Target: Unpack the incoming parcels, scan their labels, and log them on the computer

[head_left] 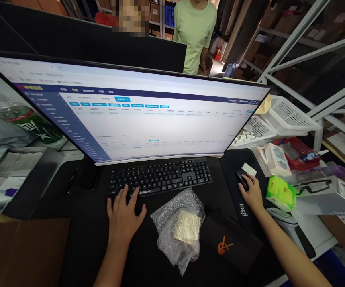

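My left hand [124,212] lies flat with fingers spread, its fingertips on the lower left keys of a black keyboard [163,175]. My right hand [251,190] is cupped over a black mouse [242,178] on a black mouse pad [241,207]. Between my forearms lies a bubble-wrap packet [180,227] with a pale square item inside. Above the keyboard stands a wide curved monitor [136,115] showing a web page with a table.
A black pouch with an orange mark [229,243] lies right of the packet. Boxes, a green carton [281,192], glasses [314,186] and white trays [283,115] crowd the right side. A green bottle [29,119] stands at left. A person in a green shirt [195,32] stands behind the monitor.
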`<state>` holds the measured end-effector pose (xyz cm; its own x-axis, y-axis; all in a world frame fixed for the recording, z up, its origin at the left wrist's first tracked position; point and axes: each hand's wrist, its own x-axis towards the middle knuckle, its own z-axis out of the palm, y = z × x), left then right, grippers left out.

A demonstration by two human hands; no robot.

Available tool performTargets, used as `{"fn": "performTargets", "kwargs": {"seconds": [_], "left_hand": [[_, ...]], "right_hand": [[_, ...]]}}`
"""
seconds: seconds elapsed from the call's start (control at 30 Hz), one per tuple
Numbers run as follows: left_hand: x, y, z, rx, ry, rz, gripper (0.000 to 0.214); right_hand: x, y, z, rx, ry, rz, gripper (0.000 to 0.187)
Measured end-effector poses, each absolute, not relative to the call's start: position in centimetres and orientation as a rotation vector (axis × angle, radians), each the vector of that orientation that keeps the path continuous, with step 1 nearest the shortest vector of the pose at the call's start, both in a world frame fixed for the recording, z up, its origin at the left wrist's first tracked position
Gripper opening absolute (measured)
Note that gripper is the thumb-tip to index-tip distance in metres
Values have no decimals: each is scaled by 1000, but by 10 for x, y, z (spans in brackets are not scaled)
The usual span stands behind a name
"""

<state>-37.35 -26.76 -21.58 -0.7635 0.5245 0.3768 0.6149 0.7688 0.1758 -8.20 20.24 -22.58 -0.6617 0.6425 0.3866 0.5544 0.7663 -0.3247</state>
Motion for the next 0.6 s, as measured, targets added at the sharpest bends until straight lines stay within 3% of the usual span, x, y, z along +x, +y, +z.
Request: {"fn": "performTargets", "kwargs": {"seconds": [0.6], "left_hand": [[-373,-267,-215,-874,-2678,-498,58]], "right_hand": [[-85,200,-224,-908,-2483,247,48]]}}
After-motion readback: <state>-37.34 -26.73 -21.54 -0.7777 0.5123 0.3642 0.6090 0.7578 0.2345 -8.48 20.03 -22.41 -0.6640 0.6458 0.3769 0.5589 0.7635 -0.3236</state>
